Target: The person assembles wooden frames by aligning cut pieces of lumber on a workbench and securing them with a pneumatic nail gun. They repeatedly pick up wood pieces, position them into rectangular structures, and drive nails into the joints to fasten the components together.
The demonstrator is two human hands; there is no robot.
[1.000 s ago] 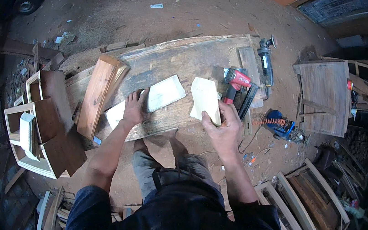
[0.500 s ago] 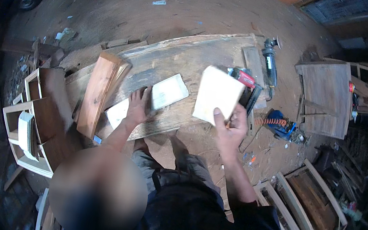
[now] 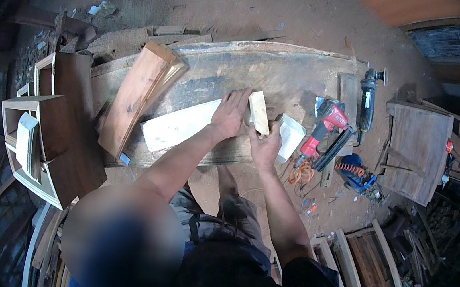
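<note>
A pale board lies on the worn wooden worktop. My left hand rests over its right end, fingers stretched out. Close beside it, my right hand grips a pale wooden piece at its near end, thumb against it. That piece stands with a narrow face turned up, its lower side hidden. Just right of my right hand shows another white flat piece; whether it joins the board cannot be told. A red and black nail gun lies further right.
An angle grinder lies at the worktop's right end. A thick reddish plank crosses its left side. Open wooden frames stand at the left, a wooden cabinet at the right. An orange coiled hose hangs by the near edge.
My right hand has come left to my left hand, and its pale piece has tipped from broad face up to narrow face up. My left hand has shifted right. The view has moved too.
</note>
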